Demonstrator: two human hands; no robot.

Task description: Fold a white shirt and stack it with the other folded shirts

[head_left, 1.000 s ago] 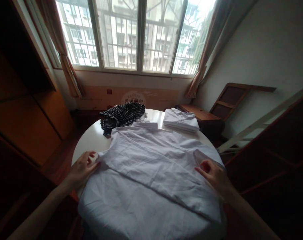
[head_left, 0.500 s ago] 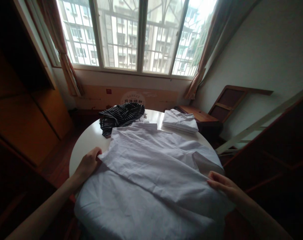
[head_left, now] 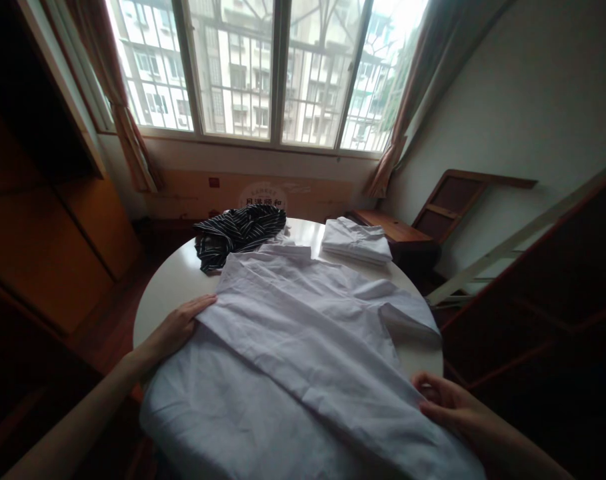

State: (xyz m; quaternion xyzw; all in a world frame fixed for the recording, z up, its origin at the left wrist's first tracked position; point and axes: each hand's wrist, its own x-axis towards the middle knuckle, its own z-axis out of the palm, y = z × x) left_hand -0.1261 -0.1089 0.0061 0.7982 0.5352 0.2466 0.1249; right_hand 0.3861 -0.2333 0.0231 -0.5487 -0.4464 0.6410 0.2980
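A white shirt lies spread over the round table and hangs past its near edge, one side folded across in a long strip. My left hand rests on the shirt's left edge with its fingers stretched out flat. At the lower right, my right hand has its fingers curled at the edge of the folded strip, thumb on the cloth. A sleeve reaches toward the table's right rim. Beyond the shirt's collar end sits a crumpled black garment with white stripes. To its right is a folded white stack of cloth.
The white round table stands before a barred window with curtains. A wooden cabinet is on the left. On the right are a low wooden piece of furniture, a leaning wooden frame and a pale ladder-like frame.
My left hand has gone from pinching the shirt's edge to lying flat on it. My right hand has moved down along the edge, and the folded strip lies flatter.
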